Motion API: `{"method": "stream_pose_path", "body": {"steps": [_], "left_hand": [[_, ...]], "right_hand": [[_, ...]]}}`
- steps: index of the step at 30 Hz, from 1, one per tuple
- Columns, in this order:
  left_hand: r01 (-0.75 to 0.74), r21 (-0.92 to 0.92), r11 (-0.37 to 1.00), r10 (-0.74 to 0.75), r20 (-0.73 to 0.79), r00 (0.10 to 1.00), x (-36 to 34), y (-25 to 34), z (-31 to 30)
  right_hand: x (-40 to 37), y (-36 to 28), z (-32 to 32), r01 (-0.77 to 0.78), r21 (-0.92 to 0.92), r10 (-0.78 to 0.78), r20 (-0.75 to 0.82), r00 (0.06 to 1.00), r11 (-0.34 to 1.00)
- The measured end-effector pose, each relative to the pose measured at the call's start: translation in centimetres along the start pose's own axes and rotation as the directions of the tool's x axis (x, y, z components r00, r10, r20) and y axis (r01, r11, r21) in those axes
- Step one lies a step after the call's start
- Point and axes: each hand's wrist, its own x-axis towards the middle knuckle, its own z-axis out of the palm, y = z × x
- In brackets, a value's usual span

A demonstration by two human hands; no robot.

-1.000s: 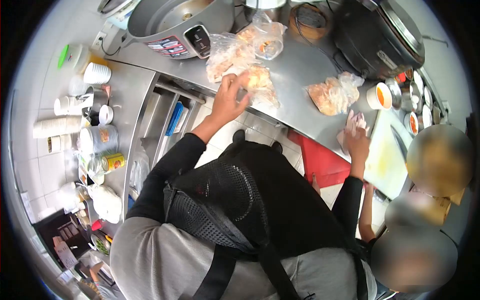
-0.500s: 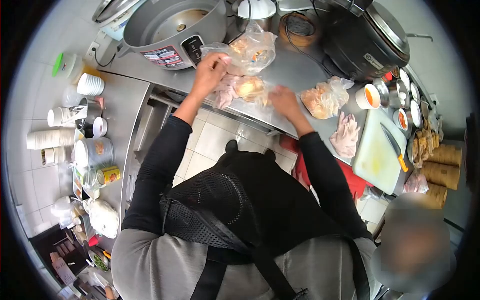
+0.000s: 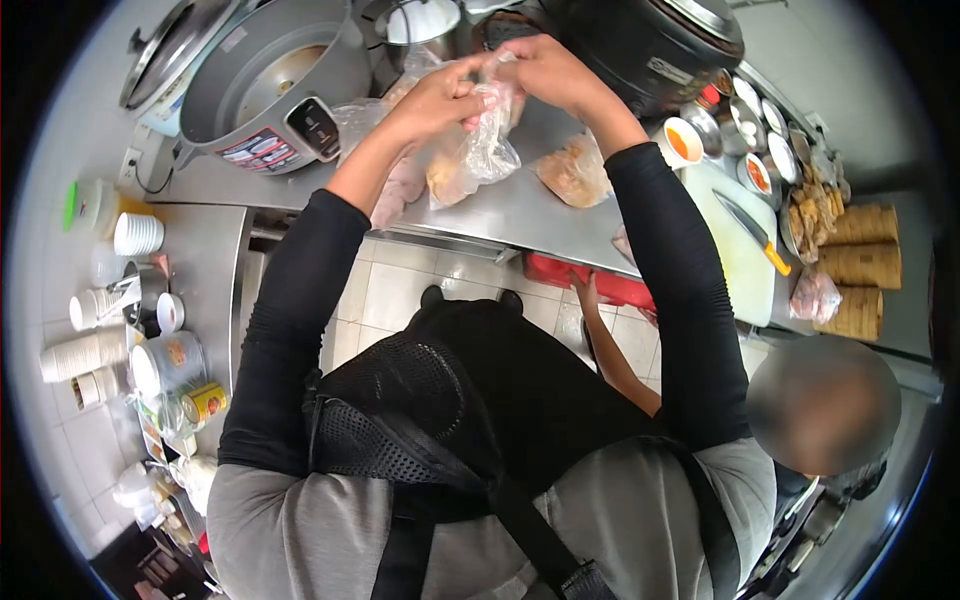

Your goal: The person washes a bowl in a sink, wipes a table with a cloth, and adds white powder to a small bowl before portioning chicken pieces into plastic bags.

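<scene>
Both of my hands are raised over the steel counter, gripping the gathered upper part of a clear plastic bag (image 3: pixel 490 140). My left hand (image 3: pixel 445 98) is closed on the bag from the left. From the right, my right hand (image 3: pixel 545 72) pinches its top. Pale yellowish food shows low in the bag. Beneath my left wrist lies a crumpled pinkish plastic glove (image 3: pixel 398 190), partly hidden. A second bag with orange-brown contents (image 3: pixel 575 172) rests on the counter to the right. More clear plastic (image 3: pixel 357 122) lies behind my left forearm.
A large grey cooker (image 3: pixel 270 90) stands at the back left, a black pot (image 3: pixel 650 50) at the back right. A knife (image 3: pixel 755 232) lies on the white cutting board (image 3: pixel 735 265). Another person's arm (image 3: pixel 615 350) reaches to a red container (image 3: pixel 600 282) under the counter edge.
My hands have come together and lifted the bag off the counter. The view has shifted. Another person's arm has appeared at the red container.
</scene>
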Motion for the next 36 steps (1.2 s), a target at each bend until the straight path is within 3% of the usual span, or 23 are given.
{"method": "stream_pose_path", "body": {"steps": [2,4,6,8,9,10,12,16,17,18,19,20,22,24,26,27,28,30,31,32,33,34,36], "left_hand": [[0.013,0.066,0.998,-0.009,-0.052,0.999,1.9,-1.1,0.7],[0.087,0.123,0.989,-0.065,-0.169,0.983,2.7,-0.8,0.4],[0.07,0.034,0.997,-0.065,-0.128,0.99,5.1,-2.0,0.2],[0.096,0.162,0.982,-0.084,-0.084,0.993,6.6,-1.5,1.0],[0.04,0.13,0.991,-0.03,-0.076,0.997,7.2,-0.6,2.6],[-0.076,0.3,0.951,0.094,-0.048,0.994,8.5,-0.4,3.3],[-0.12,0.494,0.861,0.109,0.052,0.993,12.1,-0.6,3.9],[-0.045,0.501,0.864,-0.073,0.215,0.974,16.6,-1.5,7.1],[-0.587,0.454,0.671,0.558,0.212,0.802,18.0,-8.8,7.7],[-0.341,0.433,0.834,0.237,0.277,0.931,19.0,-9.6,8.3],[-0.257,0.722,0.643,0.315,0.057,0.947,20.0,-12.9,11.6],[-0.089,0.774,0.627,0.084,0.047,0.995,16.6,-10.0,13.1],[-0.268,0.681,0.681,0.435,-0.083,0.896,12.1,-12.2,14.4],[-0.357,0.597,0.718,0.489,-0.068,0.87,5.8,-7.9,11.8],[-0.276,0.79,0.548,0.579,-0.12,0.806,0.2,-5.2,6.9],[-0.155,0.836,0.526,0.63,-0.26,0.732,-2.5,-5.2,4.3],[0.045,0.883,0.468,0.669,-0.387,0.634,-4.8,-5.8,1.4],[0.471,0.748,0.468,0.602,-0.66,0.45,-7.7,-5.0,-0.9],[0.466,0.749,0.471,0.603,-0.659,0.449,-8.3,-5.7,-2.0],[0.478,0.755,0.448,0.542,-0.655,0.527,-8.5,-7.3,-3.4],[0.488,0.764,0.423,0.479,-0.645,0.595,-8.3,-8.7,-4.7],[0.485,0.764,0.424,0.489,-0.645,0.588,-7.7,-10.0,-5.9],[0.53,0.667,0.524,0.258,-0.717,0.647,-7.5,-12.2,-7.7]], "right_hand": [[-1.7,-0.6,-1.9,0.086,0.053,-0.087,0.016,0.996,0.995],[-5.6,-1.6,-5.0,0.076,0.313,-0.023,-0.169,0.985,0.947],[-10.6,0.3,-8.7,-0.015,0.171,0.072,-0.329,0.942,0.985],[-15.1,5.9,-11.2,-0.23,-0.291,0.116,-0.362,0.925,0.929],[-17.6,11.0,-12.1,-0.274,-0.261,0.189,-0.308,0.932,0.926],[-19.1,15.2,-12.3,-0.319,-0.234,0.26,-0.253,0.932,0.918],[-22.3,16.3,-10.3,-0.552,-0.197,0.507,-0.237,0.829,0.81],[-26.0,20.5,-5.1,-0.499,-0.558,0.448,-0.239,0.862,0.663],[-26.5,22.9,-3.0,-0.496,-0.569,0.407,-0.287,0.867,0.656],[-26.8,24.4,-1.5,-0.495,-0.581,0.363,-0.337,0.869,0.646],[-26.7,23.6,-0.8,-0.533,-0.56,0.373,-0.382,0.845,0.634],[-26.8,23.0,-0.5,-0.579,-0.536,0.393,-0.428,0.814,0.615],[-27.4,22.7,0.3,-0.576,-0.482,0.335,-0.497,0.8,0.66],[-28.1,22.1,0.5,-0.54,-0.473,0.282,-0.512,0.811,0.696],[-27.7,18.7,0.9,-0.538,-0.414,0.238,-0.586,0.775,0.734],[-27.3,18.6,1.3,-0.529,-0.415,0.099,-0.711,0.696,0.74],[-25.7,17.7,2.0,-0.528,-0.415,0.097,-0.712,0.695,0.741],[-20.4,13.4,4.6,-0.306,-0.155,0.065,-0.797,0.601,0.939],[-17.0,10.0,6.0,-0.219,-0.169,0.043,-0.691,0.722,0.961],[-13.1,9.6,7.5,0.048,-0.465,-0.318,-0.524,0.79,0.884],[-9.1,8.7,9.0,0.007,-0.555,-0.293,-0.429,0.855,0.832],[-5.8,7.2,10.3,0.128,-0.535,-0.359,-0.353,0.864,0.835],[0.2,6.3,12.7,0.027,-0.52,-0.198,-0.276,0.941,0.854]]}}
